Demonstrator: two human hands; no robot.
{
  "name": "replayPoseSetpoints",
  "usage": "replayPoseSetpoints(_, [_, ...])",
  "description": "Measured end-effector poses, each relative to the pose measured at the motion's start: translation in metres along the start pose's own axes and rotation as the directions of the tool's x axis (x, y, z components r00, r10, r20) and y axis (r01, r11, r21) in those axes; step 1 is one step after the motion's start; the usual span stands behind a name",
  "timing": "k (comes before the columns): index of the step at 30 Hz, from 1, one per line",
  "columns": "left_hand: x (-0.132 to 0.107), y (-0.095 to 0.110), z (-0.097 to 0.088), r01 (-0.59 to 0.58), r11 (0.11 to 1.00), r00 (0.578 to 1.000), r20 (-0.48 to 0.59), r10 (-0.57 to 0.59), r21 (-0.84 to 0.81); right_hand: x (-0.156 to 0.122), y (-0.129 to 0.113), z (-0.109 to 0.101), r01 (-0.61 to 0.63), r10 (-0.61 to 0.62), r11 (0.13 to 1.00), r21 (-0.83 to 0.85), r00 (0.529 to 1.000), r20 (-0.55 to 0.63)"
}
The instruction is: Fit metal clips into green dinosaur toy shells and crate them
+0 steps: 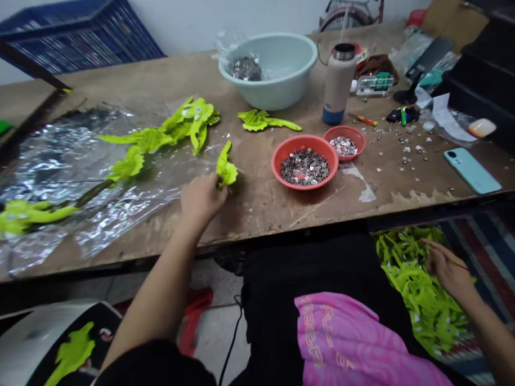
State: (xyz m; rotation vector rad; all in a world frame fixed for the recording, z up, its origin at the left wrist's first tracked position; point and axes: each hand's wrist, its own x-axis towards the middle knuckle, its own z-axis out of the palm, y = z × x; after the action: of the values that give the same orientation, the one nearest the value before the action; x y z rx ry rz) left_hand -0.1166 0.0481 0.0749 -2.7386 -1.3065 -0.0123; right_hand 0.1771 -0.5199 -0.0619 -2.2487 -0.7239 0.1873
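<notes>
- Lime leaf (226, 170), gripped by the fingers of our left hand (202, 199), is at the table (258, 215), beside the foil (84, 193).
- Our right hand (448, 271) pinches a thin stick (457, 263) over a heap of lime leaves (417, 300).

Left hand (202, 199) pinches a lime-green leaf (226, 170), right hand (448, 271) a thin stick (461, 264)

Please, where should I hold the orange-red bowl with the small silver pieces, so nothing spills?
Take the orange-red bowl by its rim from the near side, using your left hand, which is closest. The bowl is round and shallow, and the loose silver pieces fill its middle, so the rim is the bare part to grip.
</notes>
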Motion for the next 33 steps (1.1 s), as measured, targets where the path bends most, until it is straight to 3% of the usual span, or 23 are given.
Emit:
replayPoseSetpoints(2, [-0.052,0.012,0.01,-0.083,0.997,0.996,0.032,0.083,0.004,0.038,-0.063,0.006,0.085,-0.088,0.988,0.131,0.996,0.019])
replayPoseSetpoints(3, [-0.075,0.017,0.016,-0.117,0.993,0.993,0.029,0.117,-0.014,0.058,-0.098,0.012,0.204,-0.217,0.956,0.213,0.975,0.041])
replayPoseSetpoints(5, [-0.115,0.026,0.028,-0.149,0.985,0.989,-0.018,0.148,-0.085,0.101,-0.169,0.033,0.456,-0.493,0.842,0.288,0.867,0.07])
replayPoseSetpoints(7, [-0.142,0.032,0.039,-0.126,0.971,0.989,-0.108,0.106,-0.203,0.149,-0.235,0.064,0.594,-0.634,0.754,0.281,0.769,0.075])
replayPoseSetpoints(9, [-0.155,0.034,0.049,-0.052,0.891,0.976,-0.214,-0.051,-0.452,0.195,-0.288,0.1,0.614,-0.63,0.776,0.145,0.742,0.227])
replayPoseSetpoints(10, [-0.156,0.035,0.054,-0.013,0.809,0.955,-0.248,-0.164,-0.588,0.214,-0.308,0.118,0.598,-0.562,0.801,0.011,0.745,0.36])
replayPoseSetpoints(12, [-0.154,0.035,0.063,0.042,0.615,0.893,-0.247,-0.377,-0.788,0.241,-0.335,0.148,0.577,-0.493,0.814,-0.067,0.748,0.444])
replayPoseSetpoints(16, [-0.143,0.038,0.082,0.107,0.372,0.801,-0.142,-0.582,-0.922,0.254,-0.343,0.175,0.579,-0.46,0.809,-0.1,0.73,0.506])
replayPoseSetpoints(19, [-0.146,0.048,0.093,0.107,0.139,0.737,-0.016,-0.676,-0.984,0.254,-0.332,0.169,0.58,-0.463,0.806,-0.117,0.741,0.486])
replayPoseSetpoints(21, [-0.153,0.058,0.099,0.103,-0.072,0.719,0.124,-0.684,-0.992,0.255,-0.325,0.159,0.571,-0.473,0.813,-0.118,0.764,0.44])
replayPoseSetpoints(24, [-0.17,0.074,0.104,0.126,-0.393,0.763,0.342,-0.549,-0.911,0.257,-0.317,0.143,0.553,-0.496,0.831,-0.07,0.791,0.358])
replayPoseSetpoints(26, [-0.185,0.081,0.104,0.162,-0.537,0.805,0.425,-0.413,-0.828,0.255,-0.314,0.134,0.537,-0.509,0.844,-0.007,0.804,0.307])
replayPoseSetpoints(29, [-0.208,0.081,0.096,0.186,-0.653,0.84,0.463,-0.282,-0.734,0.248,-0.313,0.127,0.488,-0.501,0.865,0.112,0.835,0.228])
replayPoseSetpoints(33, [-0.224,0.072,0.07,0.096,-0.723,0.878,0.4,-0.262,-0.684,0.231,-0.32,0.13,0.375,-0.436,0.877,0.301,0.884,0.167])
